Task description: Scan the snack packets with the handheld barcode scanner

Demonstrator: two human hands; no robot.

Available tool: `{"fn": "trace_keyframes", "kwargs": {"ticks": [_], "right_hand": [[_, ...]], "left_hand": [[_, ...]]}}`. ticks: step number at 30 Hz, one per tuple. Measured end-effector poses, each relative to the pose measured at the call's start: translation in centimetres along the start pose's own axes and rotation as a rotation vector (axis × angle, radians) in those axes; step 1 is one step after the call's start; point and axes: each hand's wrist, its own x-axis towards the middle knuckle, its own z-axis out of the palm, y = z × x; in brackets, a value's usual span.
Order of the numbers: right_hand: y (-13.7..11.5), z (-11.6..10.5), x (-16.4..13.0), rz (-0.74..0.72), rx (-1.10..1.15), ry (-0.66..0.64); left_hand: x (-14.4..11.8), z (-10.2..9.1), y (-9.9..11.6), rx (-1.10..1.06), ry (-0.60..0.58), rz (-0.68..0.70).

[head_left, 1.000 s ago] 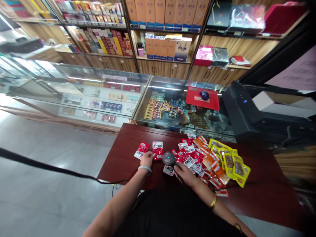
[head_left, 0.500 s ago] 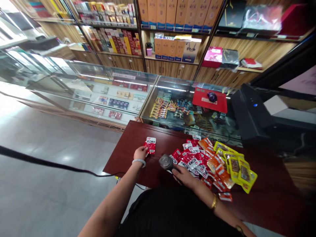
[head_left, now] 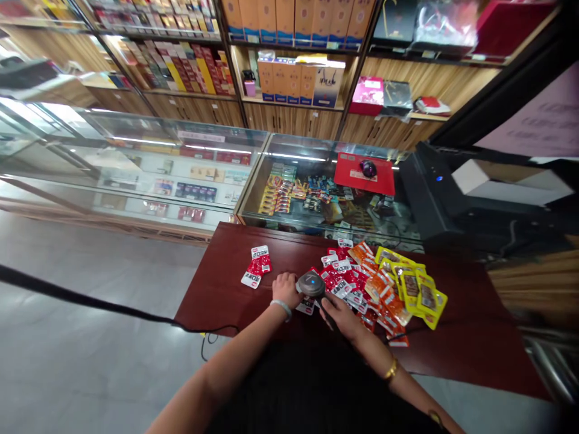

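Head view | my right hand [head_left: 340, 312]: fingers wrapped around grey scanner [head_left: 311, 283] above table [head_left: 226, 289] | my left hand [head_left: 286, 287]: fingers curled on red packet [head_left: 306, 305] under scanner | sorted packets [head_left: 256, 267] lie left, apart | packet heap [head_left: 380, 283] right.

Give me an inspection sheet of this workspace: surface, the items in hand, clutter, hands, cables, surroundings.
Surface: dark red table, bare toward the right.
Job's things: grey handheld scanner at the near edge; red snack packet beneath it; two red packets set apart to the left.
Clutter: pile of red packets, orange packets, yellow packets.
Hands: left hand at the scanner's left side; right hand on its handle.
Cables: black cable across the floor toward the table.
Surroundings: glass display counter, wooden shelves of boxed goods, black machine.
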Motion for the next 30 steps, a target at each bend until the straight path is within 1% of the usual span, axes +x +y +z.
{"fn": "trace_keyframes", "kwargs": {"ticks": [2, 4, 6, 8, 9, 12, 14, 16, 19, 23, 27, 30], "right_hand": [[0.0, -0.4, -0.2, 0.025, 0.063, 0.040], [-0.2, -0.7, -0.4, 0.027, 0.090, 0.065], [-0.2, -0.8, -0.5, 0.016, 0.099, 0.068], [-0.3, -0.7, -0.4, -0.002, 0.110, 0.051], [-0.3, -0.6, -0.3, -0.006, 0.113, 0.035], [-0.5, -0.1, 0.1, -0.022, 0.079, -0.024], [-0.6, 0.2, 0.6, -0.054, 0.026, -0.034], [-0.8, 0.7, 1.3, -0.091, -0.028, -0.027], [-1.0, 1.2, 2.3, -0.120, -0.078, -0.028], [-1.4, 1.9, 3.3, -0.118, -0.086, -0.048], [-2.0, 2.2, 3.6, -0.124, -0.089, -0.084], [-2.2, 2.3, 3.4, -0.144, -0.111, -0.102]], "left_hand": [[0.3, 0.3, 1.6, 0.033, -0.030, 0.001], [0.7, 0.3, 2.1, 0.025, -0.089, -0.025], [1.1, 0.1, 1.5, -0.066, -0.148, -0.082], [1.3, 0.2, 0.1, -0.243, -0.159, -0.162], [1.4, 0.3, -0.7, -0.345, -0.133, -0.205], [1.2, 0.7, -3.4, -0.584, 0.017, -0.305], [0.7, 0.9, -4.6, -0.679, 0.099, -0.325], [0.2, 0.9, -5.4, -0.742, 0.140, -0.327], [-0.7, 0.9, -5.8, -0.799, 0.153, -0.344], [-1.7, 1.0, -6.1, -0.824, 0.148, -0.364], [-2.4, 1.2, -6.4, -0.849, 0.146, -0.349], [-2.2, 0.7, -6.6, -0.848, 0.157, -0.392]]}}
